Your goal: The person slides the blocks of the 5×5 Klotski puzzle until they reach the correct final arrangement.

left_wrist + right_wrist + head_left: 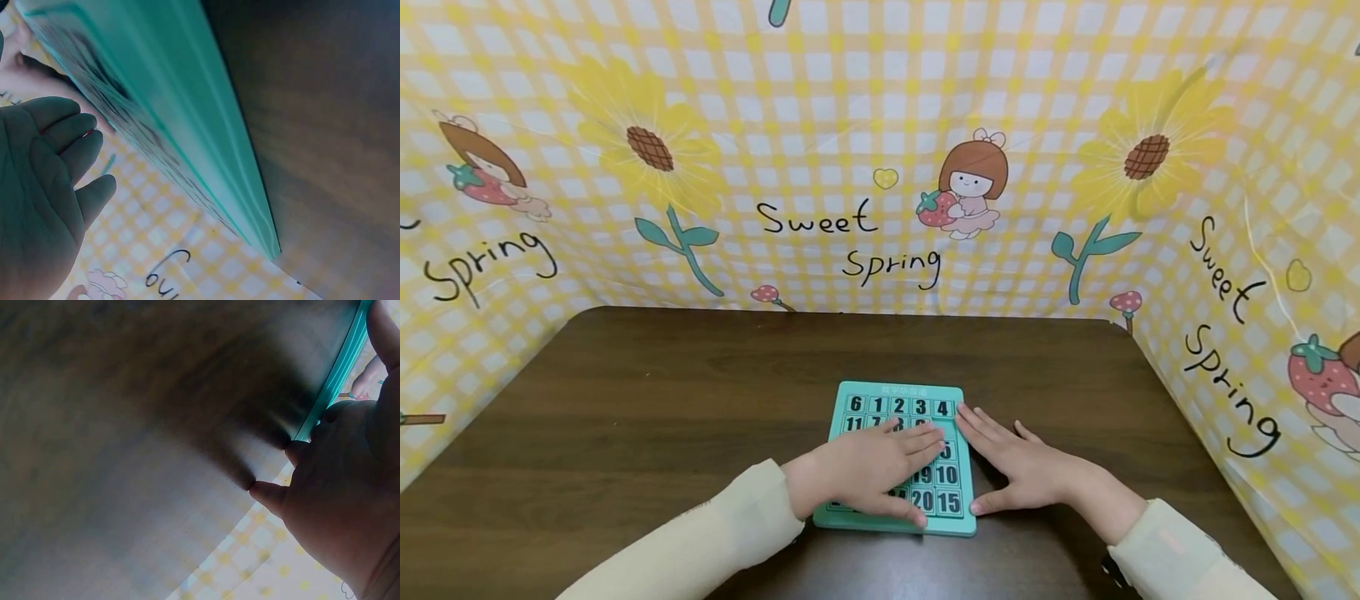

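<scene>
A teal number sliding puzzle [906, 390] lies flat on the brown table, its black-numbered tiles facing up. The top row reads 6, 1, 2, 3, 4, and under the 4 a teal gap without a number shows. Over the middle of the tiles my left hand [876, 467] is spread with extended fingers, hiding several numbers. The left wrist view shows that palm [37, 194] raised a little off the puzzle's face. At the puzzle's right edge, my right hand [1037, 471] touches the frame with fingertips and thumb. Some of its fingertips [265, 492] rest on the table in the right wrist view.
The dark wooden table [662, 417] extends around the puzzle on all sides. A yellow-and-white checked cloth [820, 150] with flowers and "Sweet Spring" lettering hangs behind the table and along both sides.
</scene>
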### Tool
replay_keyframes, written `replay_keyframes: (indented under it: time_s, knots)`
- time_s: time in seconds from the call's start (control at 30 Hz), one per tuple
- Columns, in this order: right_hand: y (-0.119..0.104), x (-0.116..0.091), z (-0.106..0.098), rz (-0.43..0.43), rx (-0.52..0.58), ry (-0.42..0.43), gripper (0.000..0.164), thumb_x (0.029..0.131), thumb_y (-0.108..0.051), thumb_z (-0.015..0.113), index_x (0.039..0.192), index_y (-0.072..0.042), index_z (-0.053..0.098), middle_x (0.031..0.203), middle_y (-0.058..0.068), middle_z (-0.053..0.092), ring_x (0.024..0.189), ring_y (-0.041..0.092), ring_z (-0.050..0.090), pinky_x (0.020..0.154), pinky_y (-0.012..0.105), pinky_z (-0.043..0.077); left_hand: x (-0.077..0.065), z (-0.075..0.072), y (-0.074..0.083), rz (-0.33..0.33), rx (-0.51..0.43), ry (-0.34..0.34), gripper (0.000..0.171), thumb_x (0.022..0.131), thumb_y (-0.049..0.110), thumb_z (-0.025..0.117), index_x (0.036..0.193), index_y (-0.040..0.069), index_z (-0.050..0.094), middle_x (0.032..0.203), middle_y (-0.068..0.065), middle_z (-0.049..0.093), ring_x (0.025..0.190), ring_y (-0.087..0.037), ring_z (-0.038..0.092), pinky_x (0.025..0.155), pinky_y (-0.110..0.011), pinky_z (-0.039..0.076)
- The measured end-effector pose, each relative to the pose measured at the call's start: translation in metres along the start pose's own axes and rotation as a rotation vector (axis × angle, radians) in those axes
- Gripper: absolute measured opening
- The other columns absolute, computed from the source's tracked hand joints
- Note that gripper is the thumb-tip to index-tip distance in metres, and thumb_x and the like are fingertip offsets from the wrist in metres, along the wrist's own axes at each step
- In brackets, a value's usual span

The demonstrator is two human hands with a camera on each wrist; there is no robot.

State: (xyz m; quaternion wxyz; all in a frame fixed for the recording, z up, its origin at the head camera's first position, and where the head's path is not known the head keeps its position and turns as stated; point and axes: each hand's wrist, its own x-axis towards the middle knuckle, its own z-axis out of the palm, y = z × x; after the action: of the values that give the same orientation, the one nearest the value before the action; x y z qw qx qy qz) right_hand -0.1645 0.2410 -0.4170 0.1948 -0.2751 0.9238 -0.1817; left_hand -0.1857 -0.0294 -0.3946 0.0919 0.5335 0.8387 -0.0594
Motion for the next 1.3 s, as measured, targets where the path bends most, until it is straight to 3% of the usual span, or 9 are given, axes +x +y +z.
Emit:
replay_keyframes:
  time_s: [0.13, 0.37, 1.13, 1.3]
  knots:
    - [-0.001, 0.000, -0.001, -0.002, 0.004, -0.001, 0.110, 0.084, -0.068, 0.064, 0.162, -0.018, 0.004, 0.169, 0.001, -0.003, 0.156, 0.030, 0.002, 0.113, 0.076, 0.008, -0.007, 0.003, 0.007, 0.036, 0.010, 0.014, 0.090, 0.094, 0.074, 0.034, 0.159, 0.012, 0.025, 0.167, -0.002, 0.020, 0.154, -0.015, 0.019, 0.121, -0.047, 0.030]
    - [-0.001, -0.001, 0.000, -0.005, 0.006, 0.001, 0.110, 0.083, -0.067, 0.064, 0.162, -0.018, 0.005, 0.169, 0.002, -0.002, 0.156, 0.031, 0.002, 0.113, 0.076, 0.008, -0.011, 0.009, 0.011, 0.036, -0.018, 0.019, 0.090, 0.093, 0.074, 0.037, 0.159, 0.013, 0.025, 0.166, 0.000, 0.022, 0.154, -0.013, 0.020, 0.120, -0.046, 0.031]
    - [-0.002, -0.001, -0.002, -0.013, 0.014, 0.000, 0.110, 0.084, -0.068, 0.062, 0.162, -0.016, 0.004, 0.169, 0.004, -0.003, 0.156, 0.033, 0.003, 0.112, 0.077, 0.008, 0.003, 0.006, -0.004, -0.017, -0.028, -0.013, 0.092, 0.092, 0.074, 0.040, 0.159, 0.013, 0.024, 0.167, 0.000, 0.018, 0.154, -0.015, 0.018, 0.122, -0.046, 0.026]
    - [-0.001, -0.001, -0.002, -0.008, 0.007, 0.002, 0.110, 0.084, -0.068, 0.063, 0.162, -0.018, 0.004, 0.169, 0.002, -0.003, 0.156, 0.031, 0.002, 0.113, 0.076, 0.008, 0.001, 0.006, -0.004, -0.011, -0.003, 0.002, 0.091, 0.093, 0.074, 0.038, 0.159, 0.012, 0.025, 0.167, -0.001, 0.020, 0.154, -0.015, 0.019, 0.122, -0.046, 0.028]
